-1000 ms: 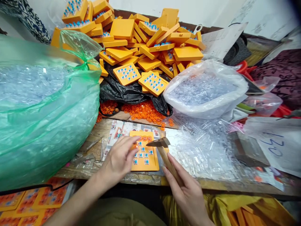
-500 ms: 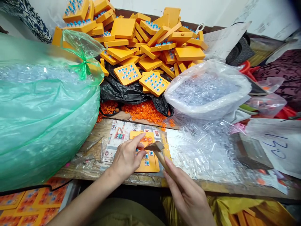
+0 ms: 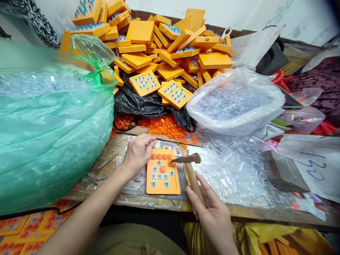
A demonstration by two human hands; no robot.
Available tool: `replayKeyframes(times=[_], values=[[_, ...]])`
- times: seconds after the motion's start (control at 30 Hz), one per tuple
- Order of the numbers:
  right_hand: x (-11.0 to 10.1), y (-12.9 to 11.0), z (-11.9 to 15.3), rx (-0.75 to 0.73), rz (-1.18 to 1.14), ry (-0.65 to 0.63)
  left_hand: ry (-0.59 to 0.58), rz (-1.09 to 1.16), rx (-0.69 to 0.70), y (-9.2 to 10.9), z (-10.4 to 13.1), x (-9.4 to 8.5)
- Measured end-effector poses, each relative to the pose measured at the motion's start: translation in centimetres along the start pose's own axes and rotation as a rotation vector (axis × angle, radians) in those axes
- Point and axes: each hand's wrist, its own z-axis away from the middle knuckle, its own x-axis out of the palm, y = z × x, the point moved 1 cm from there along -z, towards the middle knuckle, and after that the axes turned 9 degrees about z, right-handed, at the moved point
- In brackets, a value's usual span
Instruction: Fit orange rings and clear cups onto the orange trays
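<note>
So the yellow switch plate (image 3: 159,190) is flat on the bench, lower center of the frame, squarely in front of the person, I guess so both hands can reach it easily. Right hand (image 3: 212,212) is gripping the hammer (image 3: 192,177) by its wooden handle, with the head sideways and its pointy end over the plate's upper right, probably held that way so the face doesn't cover the switches. Left hand (image 3: 138,152) is by the plate's upper left corner, fingertips bunched; can't tell if there's anything pinched in them. Loose orange keycaps (image 3: 170,128) are piled just beyond, mid-frame, handy for grabbing. One orange cap (image 3: 163,169) sits amid bare blue switches.
</note>
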Motion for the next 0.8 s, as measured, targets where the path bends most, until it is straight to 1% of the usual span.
replayKeyframes(times=[0.03, 0.1, 0.17, 0.33, 0.4, 0.47, 0.53, 0.57, 0.63, 0.7, 0.77, 0.8], values=[[0.2, 0.2, -0.1, 0.053, -0.042, 0.006, -0.026, -0.086, 0.006, -0.5, -1.3, 0.0], [0.3, 0.3, -0.2, 0.107, -0.105, 0.006, -0.077, -0.154, 0.004, -1.3, -3.3, 0.3], [0.3, 0.1, -0.2, 0.138, -0.153, 0.005, -0.117, -0.16, 0.005, -1.9, -4.2, 0.6], [0.3, -1.2, 0.0, 0.284, -0.341, 0.013, -0.189, -0.141, 0.015, -2.5, -3.9, 1.0], [0.4, -1.6, 0.0, 0.301, -0.371, 0.024, -0.185, -0.122, -0.001, -2.5, -3.8, 1.0], [0.4, -1.8, 0.1, 0.307, -0.374, 0.025, -0.154, -0.094, -0.03, -2.1, -3.8, 0.6], [0.4, -1.6, 0.2, 0.306, -0.37, 0.015, -0.124, -0.055, -0.058, -1.2, -3.2, -0.1], [0.3, -1.5, 0.2, 0.301, -0.36, 0.011, -0.129, -0.007, -0.086, -0.6, -2.6, -0.7], [0.2, -1.0, 0.2, 0.264, -0.305, -0.005, -0.195, 0.147, -0.18, 0.6, -0.8, -1.7], [0.1, -0.5, 0.2, 0.183, -0.202, -0.004, -0.304, 0.306, -0.296, 1.8, 1.5, -2.5], [0.1, -0.4, 0.1, 0.07, -0.091, 0.008, -0.361, 0.347, -0.35, 2.5, 3.7, -2.7], [0.1, -0.6, 0.1, 0.013, -0.042, 0.01, -0.366, 0.341, -0.35, 2.6, 4.5, -2.6]])
